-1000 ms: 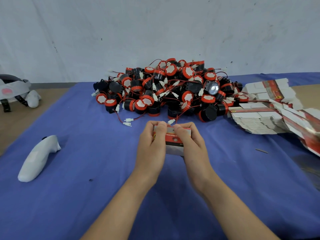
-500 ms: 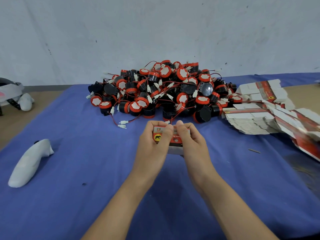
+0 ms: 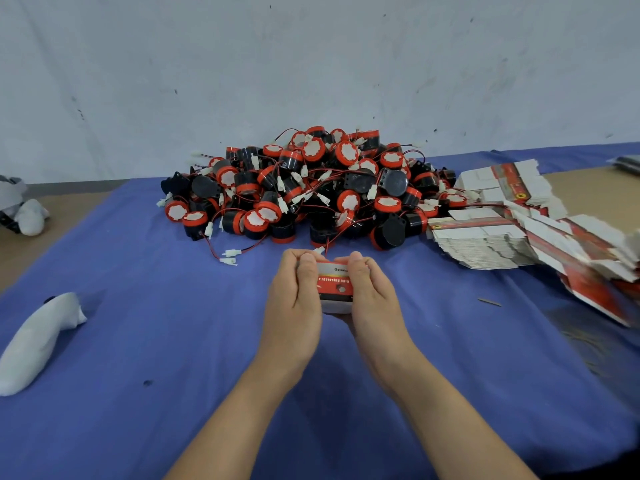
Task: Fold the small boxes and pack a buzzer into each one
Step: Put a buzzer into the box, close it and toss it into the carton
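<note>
A small red, white and grey box is held between both hands just above the blue cloth, near the middle. My left hand grips its left side with fingers curled over the top edge. My right hand grips the right side the same way. Whether a buzzer is inside the box is hidden. Behind the hands lies a big pile of black and red buzzers with thin wires and white plugs. Stacks of flat unfolded boxes lie to the right.
The blue cloth covers the table. A white controller lies at the left, and a white headset sits at the far left edge. A grey wall stands close behind the pile. A small stick lies at the right.
The box has turned in my hands, so a different printed face shows on top. Both hands keep their hold at the same spot in front of the pile.
</note>
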Available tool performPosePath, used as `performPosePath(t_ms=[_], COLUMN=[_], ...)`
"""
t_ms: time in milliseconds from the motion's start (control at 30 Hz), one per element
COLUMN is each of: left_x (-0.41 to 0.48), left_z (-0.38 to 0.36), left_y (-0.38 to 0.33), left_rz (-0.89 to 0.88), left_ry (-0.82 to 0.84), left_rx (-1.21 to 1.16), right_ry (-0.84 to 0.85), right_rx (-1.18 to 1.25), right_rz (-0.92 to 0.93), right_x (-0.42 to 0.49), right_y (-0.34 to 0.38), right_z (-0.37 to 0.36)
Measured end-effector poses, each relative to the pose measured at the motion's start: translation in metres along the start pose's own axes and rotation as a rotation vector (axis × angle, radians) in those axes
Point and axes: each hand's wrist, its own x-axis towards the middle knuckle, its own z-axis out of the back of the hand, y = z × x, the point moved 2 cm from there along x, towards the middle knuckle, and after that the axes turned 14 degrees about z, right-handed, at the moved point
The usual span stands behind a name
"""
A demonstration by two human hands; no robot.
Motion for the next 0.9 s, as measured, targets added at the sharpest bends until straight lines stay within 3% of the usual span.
performPosePath(t_ms=[167,567,633,767,833,900], left_x=[-0.003,-0.065,-0.077,-0.101,-0.124,-0.152], left_z=[-0.011,-0.046,-0.06,-0.114,-0.147,-0.177], left_y=[-0.004,-0.031,-0.052,-0.117,-0.161,-0.202], left_rz=[-0.001,0.105,0.136,0.239,0.211,0.146], left_ry=[0.017,0.422,0.427,0.436,0.557,0.814], left_rx=[-0.025,-0.083,-0.151,-0.406,-0.439,-0.396], right_ry=[-0.046,-0.201,-0.291,-0.614,-0.645,-0.614], right_rx=[-0.018,-0.255,-0.147,0.368,0.373,0.289], right_rz=[0.034,0.23,0.25,0.218,0.191,0.159], right_x=[-0.003,-0.06,-0.072,-0.091,-0.105,-0.115], right_y=[0.005,0.074,0.098,0.15,0.166,0.17], right_z=[0.009,0.079,0.095,0.129,0.142,0.147])
